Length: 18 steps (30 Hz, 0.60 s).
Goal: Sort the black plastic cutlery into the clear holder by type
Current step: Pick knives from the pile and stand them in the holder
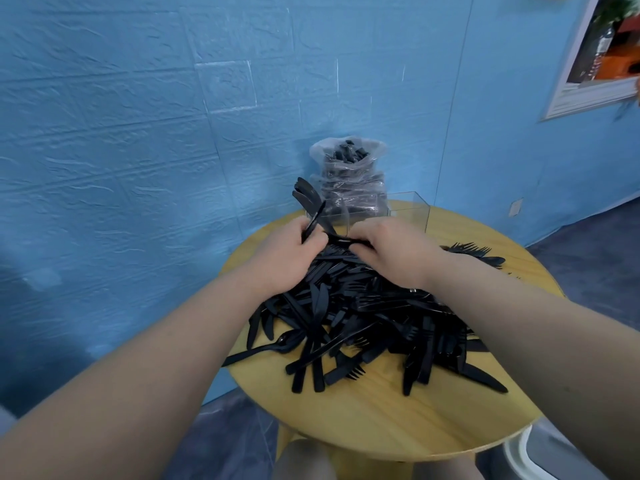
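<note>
A big heap of black plastic cutlery, knives and forks mixed, covers the round wooden table. At the heap's far edge my left hand grips a black knife that sticks up and away. Beside it my right hand pinches another black piece lying flat between the two hands. The clear holder stands just beyond the hands at the table's back. Several knives stand in its left compartment; its right compartment looks empty.
A clear plastic bag with more black cutlery stands behind the holder against the blue wall. A few forks lie apart at the right of the table. A white object sits low at the right, by the table's edge.
</note>
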{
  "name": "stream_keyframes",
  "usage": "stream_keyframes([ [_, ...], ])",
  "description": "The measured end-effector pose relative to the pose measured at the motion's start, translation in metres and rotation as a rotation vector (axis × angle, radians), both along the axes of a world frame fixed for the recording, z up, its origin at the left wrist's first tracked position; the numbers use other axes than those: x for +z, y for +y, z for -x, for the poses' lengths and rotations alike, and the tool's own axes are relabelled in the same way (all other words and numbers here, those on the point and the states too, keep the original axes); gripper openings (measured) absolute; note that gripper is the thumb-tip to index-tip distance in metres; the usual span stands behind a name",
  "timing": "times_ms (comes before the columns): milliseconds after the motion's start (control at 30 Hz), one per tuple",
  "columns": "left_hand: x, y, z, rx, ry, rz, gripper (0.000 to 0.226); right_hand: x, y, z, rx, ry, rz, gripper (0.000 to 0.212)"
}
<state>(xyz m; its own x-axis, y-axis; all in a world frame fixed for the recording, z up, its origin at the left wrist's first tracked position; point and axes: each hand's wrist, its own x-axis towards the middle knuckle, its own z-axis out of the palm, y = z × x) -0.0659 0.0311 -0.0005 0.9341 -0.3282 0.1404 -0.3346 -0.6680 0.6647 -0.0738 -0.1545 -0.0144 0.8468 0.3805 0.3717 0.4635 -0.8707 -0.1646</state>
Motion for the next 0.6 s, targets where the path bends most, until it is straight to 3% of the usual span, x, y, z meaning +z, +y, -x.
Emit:
stream_keyframes([
  [100,-0.002,0.007,-0.001,0.056,0.172,0.088,0.016,0.001,-0.006,0.002,-0.067,0.084,-0.203,0.009],
  [300,-0.007,0.002,-0.005,-0.047,0.081,-0.038,0.026,0.004,-0.007,0.005,-0.118,0.164,-0.35,0.013],
  [400,-0.009,-0.002,-0.007,-0.047,-0.006,-0.128,0.027,0.01,0.0,0.009,-0.103,0.189,-0.396,0.033],
  [500,-0.008,-0.004,-0.005,-0.033,0.001,-0.075,0.027,0.016,0.005,0.01,-0.103,0.254,-0.522,0.044],
  [600,-0.007,-0.004,-0.003,-0.058,0.024,-0.033,0.035,0.016,0.002,0.007,-0.09,0.363,-0.696,0.03],
])
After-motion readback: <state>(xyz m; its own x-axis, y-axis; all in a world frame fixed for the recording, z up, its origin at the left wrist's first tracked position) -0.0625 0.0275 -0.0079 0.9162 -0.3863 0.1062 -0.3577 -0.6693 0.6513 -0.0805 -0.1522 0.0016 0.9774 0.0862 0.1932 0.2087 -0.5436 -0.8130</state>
